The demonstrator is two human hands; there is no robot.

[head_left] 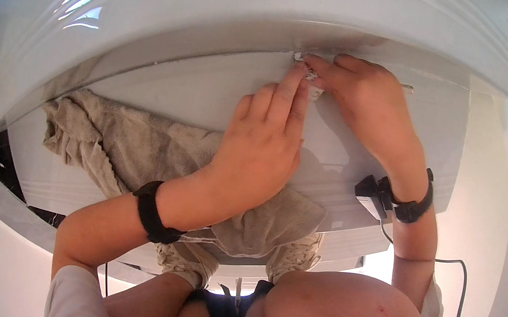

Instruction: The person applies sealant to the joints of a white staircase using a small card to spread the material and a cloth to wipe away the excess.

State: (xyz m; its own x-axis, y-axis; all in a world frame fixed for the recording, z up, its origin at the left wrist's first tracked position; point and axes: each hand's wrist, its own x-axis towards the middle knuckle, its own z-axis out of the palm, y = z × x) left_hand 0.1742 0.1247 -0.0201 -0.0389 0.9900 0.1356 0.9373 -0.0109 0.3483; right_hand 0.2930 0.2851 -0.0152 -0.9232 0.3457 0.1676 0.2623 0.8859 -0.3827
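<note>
My left hand reaches up over a pale grey ledge, its fingers stretched out. The fingertips touch a small white, crumpled-looking piece beside the seam where the ledge meets a curved glossy white surface. My right hand comes in from the right with its fingers bent and pinched at the same white patch. What they grip is mostly hidden. A thin pale stick-like end shows past the right hand's knuckles; I cannot tell whether the hand holds it. Under my left wrist lies a rumpled grey-brown cloth.
The curved glossy white surface overhangs the ledge. A small white-and-black box is at my right wristband, with a cable running down at the right. My shoes and bent knees are below the ledge.
</note>
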